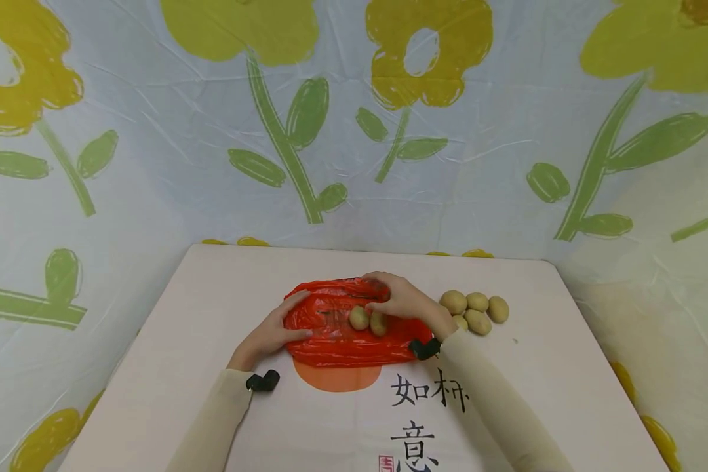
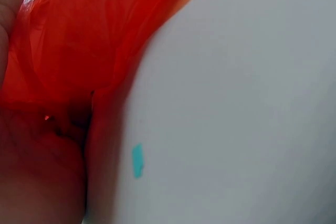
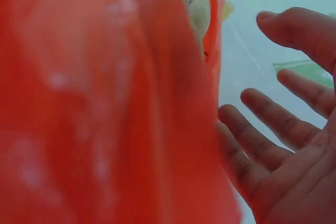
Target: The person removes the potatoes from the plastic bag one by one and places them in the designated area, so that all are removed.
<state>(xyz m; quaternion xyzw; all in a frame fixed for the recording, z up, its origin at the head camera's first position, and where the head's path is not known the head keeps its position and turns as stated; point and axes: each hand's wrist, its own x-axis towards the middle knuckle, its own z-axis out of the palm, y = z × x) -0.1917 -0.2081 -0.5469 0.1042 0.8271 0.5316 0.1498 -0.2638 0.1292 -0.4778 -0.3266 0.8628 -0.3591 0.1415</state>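
the red plastic bag lies in front of you, crumpled and spread wide near the middle of the worktop, with two potatoes side by side within its outline; how deep they sit in it you cannot tell. your left hand touches the bag's left side, its thumb well apart from its fingers, which lie fairly straight. your right hand is at the bag's far right part, beside the nearer potato; the right wrist view shows its fingers spread and extended, pinching nothing, just beside the red plastic.

five more potatoes lie grouped to the bag's right, so you have seven in sight. you wear two cream sleeves, with a black device at each wrist.

the worktop is pale, printed with an orange disc partly under the bag, black characters and a small red seal. flowered cloth in yellow and green surrounds it.
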